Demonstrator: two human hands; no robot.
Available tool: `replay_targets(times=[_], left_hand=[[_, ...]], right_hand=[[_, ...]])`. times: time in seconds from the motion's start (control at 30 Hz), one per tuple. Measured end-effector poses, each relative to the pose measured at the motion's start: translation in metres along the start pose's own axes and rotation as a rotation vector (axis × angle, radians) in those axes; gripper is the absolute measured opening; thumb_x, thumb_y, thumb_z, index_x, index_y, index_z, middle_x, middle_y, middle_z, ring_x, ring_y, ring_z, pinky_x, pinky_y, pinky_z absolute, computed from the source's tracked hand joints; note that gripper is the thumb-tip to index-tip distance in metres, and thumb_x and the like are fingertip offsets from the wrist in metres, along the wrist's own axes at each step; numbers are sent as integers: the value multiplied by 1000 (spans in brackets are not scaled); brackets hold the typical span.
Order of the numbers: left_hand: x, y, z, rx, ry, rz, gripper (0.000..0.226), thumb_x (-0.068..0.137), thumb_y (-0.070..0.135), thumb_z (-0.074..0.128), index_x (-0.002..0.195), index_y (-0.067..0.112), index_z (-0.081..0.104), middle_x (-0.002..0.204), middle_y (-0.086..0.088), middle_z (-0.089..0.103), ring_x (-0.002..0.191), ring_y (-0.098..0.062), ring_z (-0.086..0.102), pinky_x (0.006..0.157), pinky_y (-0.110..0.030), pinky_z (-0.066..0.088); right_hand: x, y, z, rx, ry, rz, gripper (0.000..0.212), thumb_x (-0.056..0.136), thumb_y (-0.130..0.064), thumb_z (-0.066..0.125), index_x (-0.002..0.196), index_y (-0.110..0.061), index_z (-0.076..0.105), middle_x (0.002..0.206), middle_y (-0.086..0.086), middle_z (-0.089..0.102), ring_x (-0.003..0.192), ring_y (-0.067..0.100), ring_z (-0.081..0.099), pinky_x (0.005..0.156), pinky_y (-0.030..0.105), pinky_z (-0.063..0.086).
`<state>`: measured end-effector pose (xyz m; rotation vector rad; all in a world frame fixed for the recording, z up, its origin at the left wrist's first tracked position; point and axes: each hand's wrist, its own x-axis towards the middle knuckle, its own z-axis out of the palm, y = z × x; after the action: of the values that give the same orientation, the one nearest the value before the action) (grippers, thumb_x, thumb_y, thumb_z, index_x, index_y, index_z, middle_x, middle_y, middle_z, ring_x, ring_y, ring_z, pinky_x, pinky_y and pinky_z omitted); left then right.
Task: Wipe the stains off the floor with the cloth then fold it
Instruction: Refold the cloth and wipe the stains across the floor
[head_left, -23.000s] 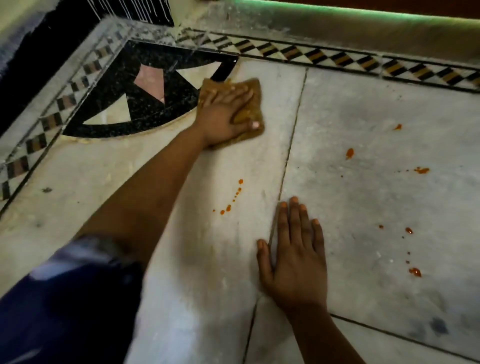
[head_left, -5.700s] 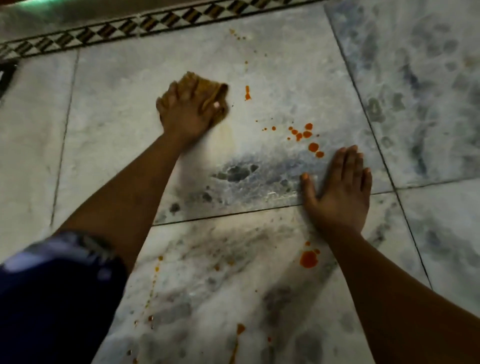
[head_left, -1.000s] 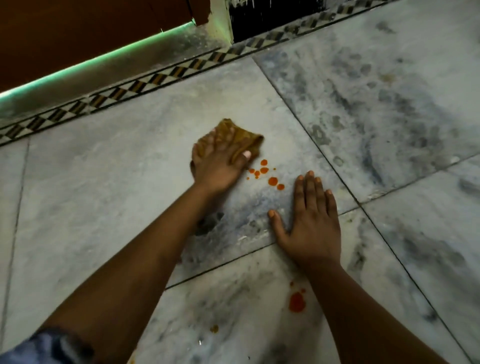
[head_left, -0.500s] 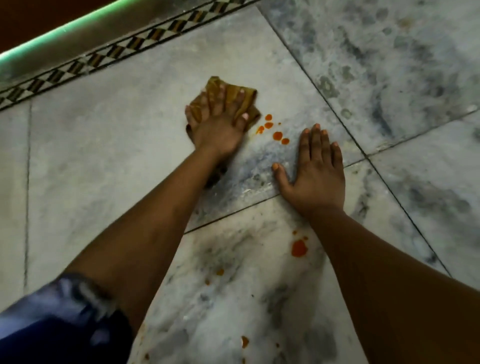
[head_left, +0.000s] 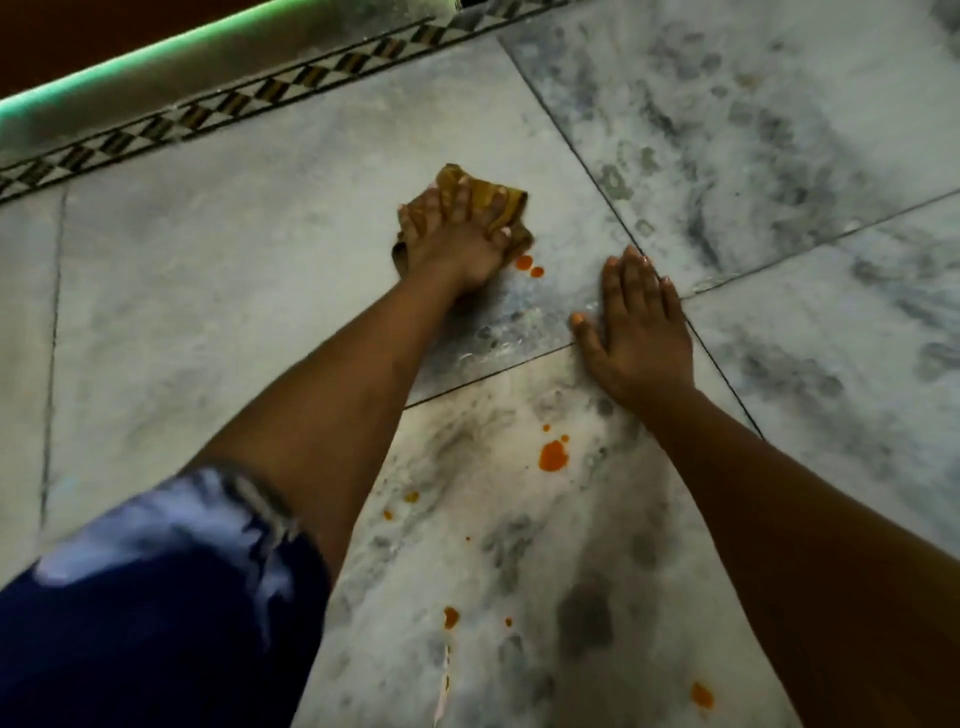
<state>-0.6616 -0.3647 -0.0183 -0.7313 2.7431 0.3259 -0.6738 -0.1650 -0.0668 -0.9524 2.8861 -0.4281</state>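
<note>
Left hand (head_left: 454, 244) presses a bunched cloth (head_left: 480, 195) to the marble floor (head_left: 234, 270).
The mustard-brown cloth is crumpled under spread fingers, just beyond two orange stains (head_left: 529, 265); the right hand (head_left: 636, 332) lies flat, fingers together. More orange drops (head_left: 552, 456) lie nearer; a checkered border (head_left: 218, 111) runs along the far edge.

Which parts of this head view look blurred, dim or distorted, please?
Head view: the sleeve is smeared by blur; dim overall, a green glow along the top-left edge; the border strip bows from wide-angle distortion; the cloth and both hands, left and right, read fairly sharp.
</note>
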Motion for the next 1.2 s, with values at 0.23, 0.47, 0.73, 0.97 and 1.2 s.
replay_targets(times=[0.23, 0.47, 0.73, 0.97, 1.2], left_hand=[[-19, -30, 15, 241, 258, 161, 63, 87, 67, 23, 145, 42, 22, 157, -1, 17, 136, -32, 21, 104, -49, 17], [14, 33, 22, -23, 217, 120, 53, 94, 56, 29, 145, 45, 17, 159, 6, 3, 145, -30, -5, 107, -65, -4], [26, -4, 19, 27, 239, 103, 50, 96, 52, 30, 145, 46, 18, 159, 3, 3, 145, -31, -4, 110, -61, -4], [2, 13, 28, 121, 215, 269, 57, 91, 57, 17, 146, 44, 12, 159, 1, 4, 144, -34, 1, 110, -59, 1], [23, -34, 7, 33, 186, 91, 59, 88, 60, 23, 145, 43, 22, 159, 3, 9, 144, -35, 3, 109, -62, 9]], right_hand=[[0, 1, 5, -33, 48, 23, 81, 85, -54, 11, 148, -4, 19, 155, 17, 17, 144, 29, 16, 116, 40, 10], [1, 0, 5, -25, 53, 46, 79, 86, -53, 12, 148, -6, 18, 156, 16, 16, 144, 28, 15, 116, 38, 7], [0, 0, 4, -16, 42, 50, 78, 86, -53, 11, 149, -7, 15, 157, 14, 12, 145, 26, 12, 117, 38, 6], [0, -3, 2, 13, 66, 60, 75, 88, -51, 16, 148, -7, 20, 156, 14, 16, 144, 25, 15, 116, 37, 6], [-3, -2, 4, 20, 48, 66, 80, 85, -54, 12, 149, -6, 11, 157, 13, 9, 146, 23, 7, 116, 34, 0]])
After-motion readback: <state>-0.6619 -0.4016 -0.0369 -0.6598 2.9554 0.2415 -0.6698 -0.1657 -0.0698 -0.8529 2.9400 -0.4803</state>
